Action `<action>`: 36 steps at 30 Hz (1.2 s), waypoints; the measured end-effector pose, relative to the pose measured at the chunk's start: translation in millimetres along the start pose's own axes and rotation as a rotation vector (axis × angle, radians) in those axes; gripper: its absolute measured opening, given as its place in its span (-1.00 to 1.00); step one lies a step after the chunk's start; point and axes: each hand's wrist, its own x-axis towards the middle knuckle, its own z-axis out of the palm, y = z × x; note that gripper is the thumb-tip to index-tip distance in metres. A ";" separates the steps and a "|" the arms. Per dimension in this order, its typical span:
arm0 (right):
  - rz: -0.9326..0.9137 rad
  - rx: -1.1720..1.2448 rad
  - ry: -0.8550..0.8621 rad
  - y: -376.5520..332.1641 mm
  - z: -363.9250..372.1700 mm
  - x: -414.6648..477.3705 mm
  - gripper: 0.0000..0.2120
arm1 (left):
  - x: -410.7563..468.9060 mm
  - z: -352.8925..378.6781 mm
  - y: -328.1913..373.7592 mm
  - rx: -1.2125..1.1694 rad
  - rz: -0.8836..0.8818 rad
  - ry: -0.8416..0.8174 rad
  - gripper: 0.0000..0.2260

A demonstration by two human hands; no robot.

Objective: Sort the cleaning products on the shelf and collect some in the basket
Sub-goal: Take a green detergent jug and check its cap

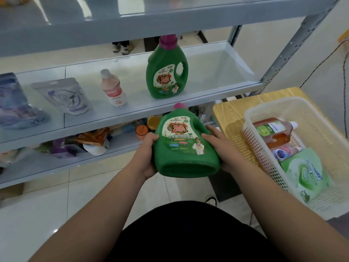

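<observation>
Fingers (212, 128) of the right hand (220, 148) lay curved along the right flank of a green detergent jug (184, 146), with the thumb pressed on its front label. The left hand (148, 156) clasped the opposite flank, its thumb hooked over the front edge and the rest of its fingers hidden behind the body. Between them the two hands held the jug in the air, in front of the shelving and below the edge of the middle shelf (207, 76). The jug was tilted so that its pink cap (179, 106) pointed away toward the shelves and its flat base faced the camera. It hung apart from shelf and basket alike.

On the middle shelf a second green jug (167, 72) of the same make stood upright, also pink-capped. To its left stood a small pinkish bottle (113, 90) with a pale cap, then a white stand-up pouch (64, 95), and at the far left edge a bluish pouch (17, 103), each apart from its neighbour. The lower shelf (56, 167) carried a crowd of small goods, among them two orange-lidded jars (141, 130); the rest were too blurred to name.

To the right a white perforated basket (253, 144) sat on a wooden table (232, 114). Inside it lay an amber bottle (273, 135) on its side with a white cap, a small pink-and-white bottle (287, 151) just beside it, and a green refill pouch (306, 174) nearest the camera.
</observation>
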 end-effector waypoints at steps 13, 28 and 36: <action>-0.181 -0.358 -0.084 -34.1 -33.7 26.9 -0.60 | 27.3 36.6 5.2 0.494 0.283 0.237 -0.19; -0.589 -1.249 0.138 -97.4 -20.3 45.6 -0.54 | 3.1 31.2 -15.3 1.577 0.880 0.451 -0.19; -0.793 -1.170 0.102 -81.5 -11.3 28.0 -0.62 | -9.9 5.5 4.1 1.558 0.592 0.259 -0.10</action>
